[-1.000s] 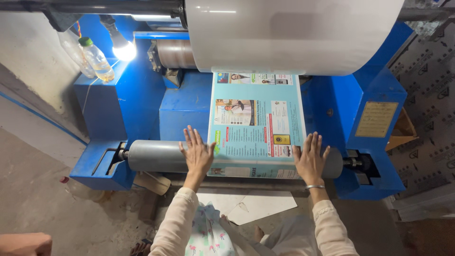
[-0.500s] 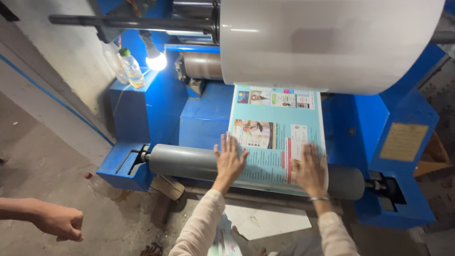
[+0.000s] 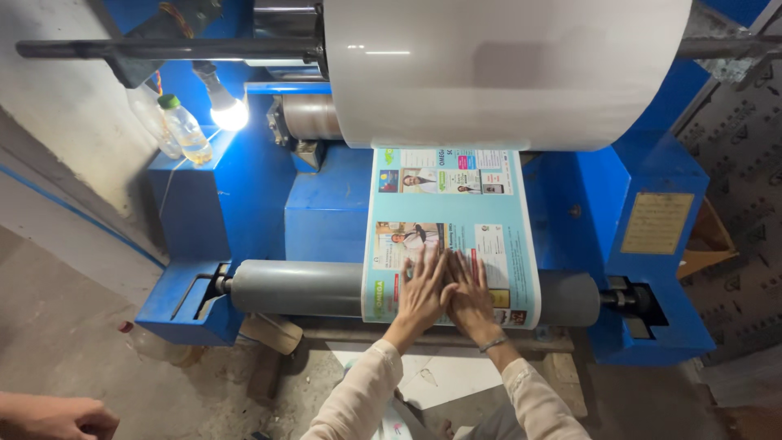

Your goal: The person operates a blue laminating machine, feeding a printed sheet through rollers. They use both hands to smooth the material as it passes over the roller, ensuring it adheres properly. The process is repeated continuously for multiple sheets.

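a light-blue printed sheet [image 3: 450, 236] with small photo panels hangs from the white roll down over the grey roller. a rectangular brass-coloured plate [image 3: 656, 222] sits on the blue machine's right side.

A print workshop: blue roller machine [image 3: 326, 212] (bare concrete floor [image 3: 73, 342]).

I count two hands of my own, left hand [image 3: 421, 295] and right hand [image 3: 470, 297], plus one other person's hand [image 3: 61, 415]. There is one printed sheet [image 3: 450, 232], one grey roller [image 3: 297, 288], one white roll [image 3: 505, 69], one bulb [image 3: 229, 114] and two bottles [image 3: 186, 128].
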